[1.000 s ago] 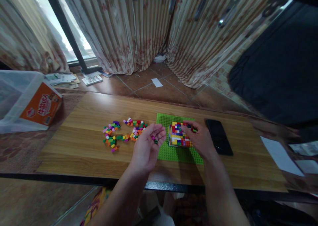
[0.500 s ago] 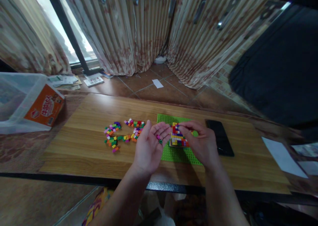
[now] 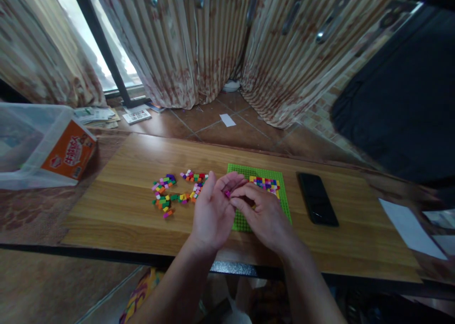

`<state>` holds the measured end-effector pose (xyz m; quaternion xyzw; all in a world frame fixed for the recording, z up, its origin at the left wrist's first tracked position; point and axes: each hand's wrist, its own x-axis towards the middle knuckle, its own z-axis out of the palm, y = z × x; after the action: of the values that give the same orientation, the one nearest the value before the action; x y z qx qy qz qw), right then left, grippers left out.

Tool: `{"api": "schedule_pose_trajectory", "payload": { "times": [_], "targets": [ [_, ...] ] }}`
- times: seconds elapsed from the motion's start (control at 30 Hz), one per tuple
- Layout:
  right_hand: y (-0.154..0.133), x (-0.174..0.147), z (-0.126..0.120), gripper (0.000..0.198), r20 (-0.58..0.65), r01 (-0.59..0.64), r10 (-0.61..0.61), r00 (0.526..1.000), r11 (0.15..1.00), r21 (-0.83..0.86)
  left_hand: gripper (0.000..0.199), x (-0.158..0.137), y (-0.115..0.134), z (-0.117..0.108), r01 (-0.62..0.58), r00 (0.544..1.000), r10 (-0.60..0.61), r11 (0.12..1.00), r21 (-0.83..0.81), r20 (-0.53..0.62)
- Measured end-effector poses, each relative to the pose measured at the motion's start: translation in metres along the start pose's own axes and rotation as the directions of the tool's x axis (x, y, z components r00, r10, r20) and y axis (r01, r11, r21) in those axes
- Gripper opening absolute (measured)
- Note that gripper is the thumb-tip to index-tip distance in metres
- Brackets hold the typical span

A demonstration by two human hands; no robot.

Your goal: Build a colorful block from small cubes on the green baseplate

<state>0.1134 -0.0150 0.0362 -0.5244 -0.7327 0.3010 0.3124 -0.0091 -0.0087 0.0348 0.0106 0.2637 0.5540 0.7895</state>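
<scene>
Brick build: a multicoloured block of small bricks (image 3: pixel 265 183) sits on the green baseplate (image 3: pixel 284 203), its near part hidden behind the right hand.
Baseplate: flat on the table in front of the person, studs up, partly covered by both hands.
Magenta piece: a tiny brick (image 3: pixel 227 193) lies by the finger bases of the upturned left palm.
Left hand: palm up (image 3: pixel 213 212), slightly cupped, thumb spread away from the fingers, bearing the magenta piece without clenching it; it hangs over the baseplate's left side.
Right hand: reaches across (image 3: pixel 266 215), thumb and forefinger tips brought together at the left palm, just beside the magenta piece; whether a brick is pinched between them, I cannot tell.
Loose bricks: a scatter of many colours (image 3: pixel 163 202) lies left of the left hand, some pieces hidden behind it.
Phone: a black slab (image 3: pixel 317 198), face up just right of the baseplate.
Table: wood-grain top (image 3: pixel 117 196) with a dark near edge.
Tub: clear plastic with an orange label (image 3: pixel 71 151), beyond the table's left end.
Floor: brown tiles with a small white paper (image 3: pixel 227 120) beyond the table.
Backdrop: striped curtains (image 3: pixel 170 44) hang behind.
</scene>
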Motion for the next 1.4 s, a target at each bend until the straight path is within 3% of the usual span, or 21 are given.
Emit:
{"api": "schedule_pose_trajectory", "payload": {
  "times": [0.1, 0.23, 0.43, 0.57, 0.73, 0.9, 1.03, 1.4],
  "targets": [
    [0.004, -0.001, -0.010, 0.012, -0.113, -0.061, 0.079, 0.990, 0.986, 0.156, 0.040, 0.003, 0.000, -0.003, -0.023, 0.998, 0.024, 1.000, 0.011, -0.058],
    [0.015, -0.001, -0.029, 0.013, -0.298, -0.129, 0.229, 0.927, 0.938, 0.320, 0.031, 0.006, 0.001, -0.007, -0.070, 0.987, 0.076, 0.997, 0.045, -0.139],
    [0.039, -0.005, -0.047, 0.019, -0.270, -0.236, 0.344, 0.899, 0.902, 0.362, 0.026, 0.007, -0.001, -0.007, -0.065, 0.985, 0.073, 0.996, 0.058, -0.158],
    [0.044, -0.009, -0.052, 0.020, -0.194, -0.280, 0.339, 0.920, 0.919, 0.277, 0.025, 0.006, -0.002, -0.007, -0.063, 0.985, 0.072, 0.996, 0.063, -0.155],
    [0.044, -0.008, -0.049, 0.017, -0.187, -0.240, 0.238, 0.953, 0.971, 0.012, 0.025, 0.007, -0.002, -0.007, -0.057, 0.985, 0.067, 0.996, 0.064, -0.162],
    [0.047, -0.005, -0.040, 0.016, -0.182, -0.206, 0.172, 0.968, 0.960, -0.189, 0.025, 0.007, -0.001, -0.006, -0.051, 0.985, 0.062, 0.996, 0.074, -0.162],
    [0.048, -0.004, -0.034, 0.014, -0.208, -0.189, 0.145, 0.967, 0.959, -0.212, 0.024, 0.007, -0.001, -0.006, -0.055, 0.984, 0.068, 0.995, 0.085, -0.163],
    [0.051, -0.003, -0.031, 0.017, -0.253, -0.276, 0.232, 0.939, 0.949, -0.152, 0.025, 0.006, -0.001, -0.006, -0.053, 0.981, 0.066, 0.996, 0.077, -0.184]
  ]
}}
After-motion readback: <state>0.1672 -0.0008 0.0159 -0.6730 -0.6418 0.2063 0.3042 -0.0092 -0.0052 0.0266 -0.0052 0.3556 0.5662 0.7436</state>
